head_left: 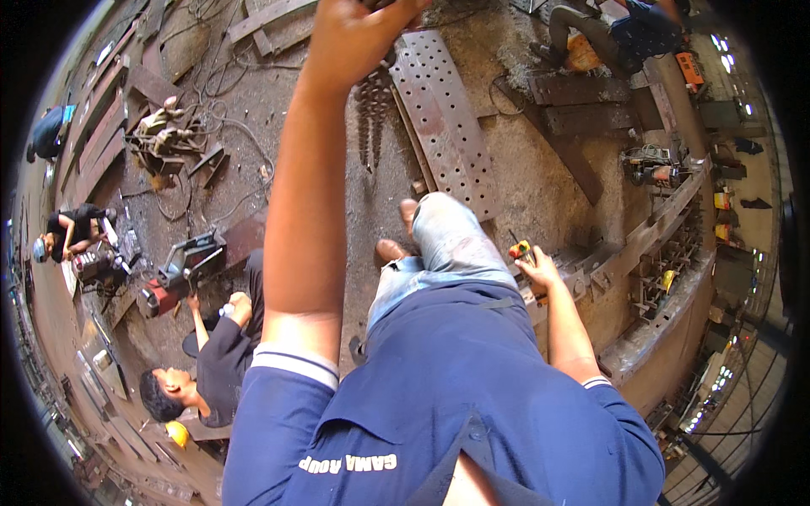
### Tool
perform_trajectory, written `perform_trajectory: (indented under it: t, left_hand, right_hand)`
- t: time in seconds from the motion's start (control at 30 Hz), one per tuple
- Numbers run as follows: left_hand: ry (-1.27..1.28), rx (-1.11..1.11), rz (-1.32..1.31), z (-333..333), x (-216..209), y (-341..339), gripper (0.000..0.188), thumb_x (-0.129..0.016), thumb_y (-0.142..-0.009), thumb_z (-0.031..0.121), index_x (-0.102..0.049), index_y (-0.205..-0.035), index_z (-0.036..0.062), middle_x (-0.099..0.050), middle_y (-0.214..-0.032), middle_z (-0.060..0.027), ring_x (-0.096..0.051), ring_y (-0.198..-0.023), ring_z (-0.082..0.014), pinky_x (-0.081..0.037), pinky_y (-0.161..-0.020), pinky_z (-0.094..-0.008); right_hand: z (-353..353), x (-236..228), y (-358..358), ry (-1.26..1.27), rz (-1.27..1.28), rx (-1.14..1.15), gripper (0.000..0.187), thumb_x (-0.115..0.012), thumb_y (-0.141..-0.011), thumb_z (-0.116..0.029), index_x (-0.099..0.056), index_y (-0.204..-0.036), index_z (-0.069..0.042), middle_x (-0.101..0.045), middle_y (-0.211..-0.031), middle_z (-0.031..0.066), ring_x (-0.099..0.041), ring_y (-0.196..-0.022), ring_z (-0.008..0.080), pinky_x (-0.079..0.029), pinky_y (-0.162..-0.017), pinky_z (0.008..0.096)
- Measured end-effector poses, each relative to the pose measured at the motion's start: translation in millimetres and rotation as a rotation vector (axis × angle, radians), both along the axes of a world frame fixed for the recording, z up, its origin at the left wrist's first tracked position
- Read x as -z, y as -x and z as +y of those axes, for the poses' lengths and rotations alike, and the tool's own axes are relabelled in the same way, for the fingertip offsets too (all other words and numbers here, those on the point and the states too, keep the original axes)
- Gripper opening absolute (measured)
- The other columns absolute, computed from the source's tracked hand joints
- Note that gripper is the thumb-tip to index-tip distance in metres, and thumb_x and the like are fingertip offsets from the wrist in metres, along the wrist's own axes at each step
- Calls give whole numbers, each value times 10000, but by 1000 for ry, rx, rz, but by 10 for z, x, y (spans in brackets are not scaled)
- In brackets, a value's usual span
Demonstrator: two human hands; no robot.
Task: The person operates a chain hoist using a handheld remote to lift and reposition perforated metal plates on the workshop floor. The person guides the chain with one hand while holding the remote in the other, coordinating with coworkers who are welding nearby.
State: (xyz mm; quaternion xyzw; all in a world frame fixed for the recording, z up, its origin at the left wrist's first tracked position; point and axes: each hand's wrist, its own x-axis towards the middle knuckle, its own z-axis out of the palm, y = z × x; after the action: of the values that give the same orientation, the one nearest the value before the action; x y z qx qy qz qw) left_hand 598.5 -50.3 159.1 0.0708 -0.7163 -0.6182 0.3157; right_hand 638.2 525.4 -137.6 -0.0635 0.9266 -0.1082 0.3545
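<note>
The upper edge cropped the bare left hand (356, 35) and the dark object (373, 4) within it, while the small, blocky yellow-and-red object (520, 250) in the bare right hand (538, 268) was too small to identify.

I stand in a broad workshop with a brown, gritty floor (523, 169) under me, littered with dust and scraps. Thin cables (226, 120) loop across it ahead on my left, near long rusty steel beams (105, 139) lying side by side at the far left. Dark steel plates (578, 90) lie flat ahead on my right. Toward my right rim, small bright light patches (719, 388) dot a dim background, and dark bars cross a paler surface (734, 430), bent by the lens.
</note>
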Motion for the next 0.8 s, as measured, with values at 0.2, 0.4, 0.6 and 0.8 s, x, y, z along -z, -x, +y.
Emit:
perform_trajectory:
  t: [0.2, 0.4, 0.6, 0.8]
  left_hand:
    - [-27, 306, 109, 458, -43, -388, 183, -755, -900, 198, -712, -943, 26, -660, -737, 4, -598, -669, -71, -469, -613, -239]
    - [-117, 505, 84, 933, -41, -683, 289, -822, -834, 220, -707, -978, -3, -616, -717, 22, -487, -646, -61, -451, -599, -269]
    - [-73, 541, 67, 1078, -99, -691, 281, -802, -849, 208, -698, -994, -9, -636, -748, 9, -535, -691, -58, -473, -633, -259]
    - [-127, 488, 53, 987, -27, -603, 260, -811, -843, 229, -710, -952, 16, -650, -737, 20, -567, -674, -52, -477, -618, -254]
  right_hand:
    - [-156, -200, -173, 64, 135, 4, 643, -773, -819, -532, -544, -1167, -43, -683, -1110, 268, -653, -1079, 430, -507, -884, 476]
    - [279, -5, -500, 19, 166, 84, 747, -785, -769, -603, -539, -1210, -54, -686, -1141, 271, -648, -1109, 447, -516, -901, 504]
    - [672, -40, -903, -84, 101, 162, 741, -779, -762, -623, -542, -1205, -78, -696, -1142, 251, -667, -1094, 424, -523, -901, 486]
    - [738, 71, -1156, -65, 53, 173, 670, -775, -783, -579, -538, -1135, -61, -691, -1119, 265, -664, -1079, 426, -520, -893, 483]
